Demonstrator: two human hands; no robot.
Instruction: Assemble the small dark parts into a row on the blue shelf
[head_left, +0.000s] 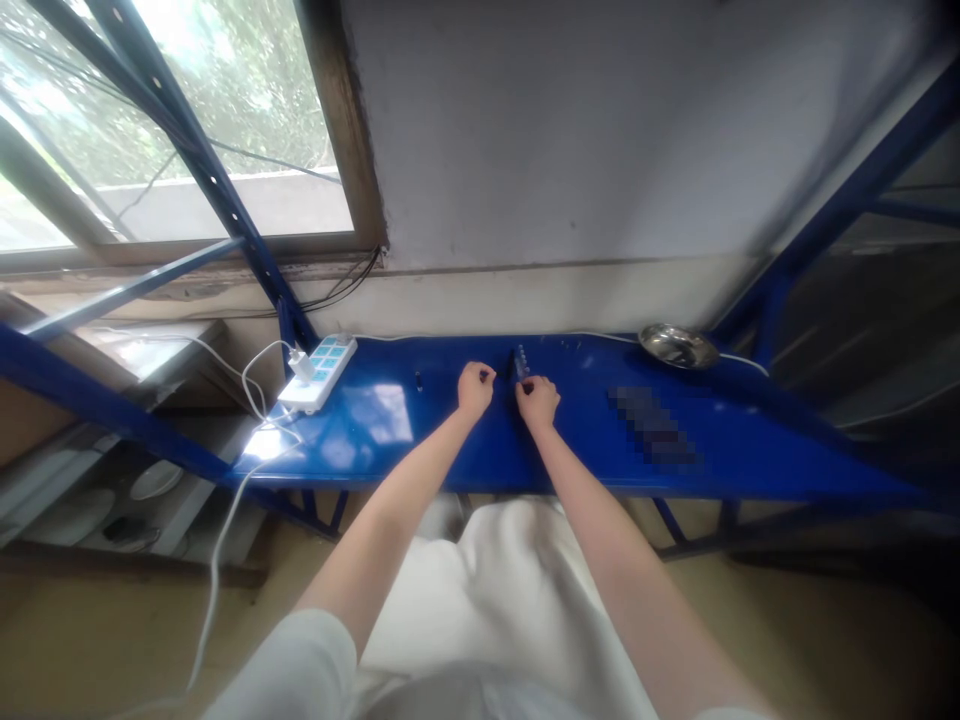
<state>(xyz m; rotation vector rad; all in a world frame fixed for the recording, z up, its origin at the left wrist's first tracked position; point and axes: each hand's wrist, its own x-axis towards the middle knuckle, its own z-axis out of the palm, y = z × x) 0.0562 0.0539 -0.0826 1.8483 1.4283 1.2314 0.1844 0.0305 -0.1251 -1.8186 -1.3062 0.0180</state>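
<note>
My left hand point(475, 390) is above the blue table, its fingers curled into a pinch; whatever is in them is too small to name. To its right, my right hand point(537, 402) is also closed, with its fingertips at the near end of a small clear, ridged plastic strip point(521, 360). Whether it grips that strip or something else I cannot tell. A short black stick-like piece point(511, 363) is just left of the strip, between my hands. Farther left, a tiny dark cylinder-like piece point(418, 381) lies on the table.
A white power strip point(321, 374) with a plugged-in charger and white cord is at the table's left end. A shiny metal bowl point(677, 346) stands at the back right. A pixelated dark rectangle point(654, 427) lies nearer. Blue frame posts point(840, 200) flank the blue table point(772, 440).
</note>
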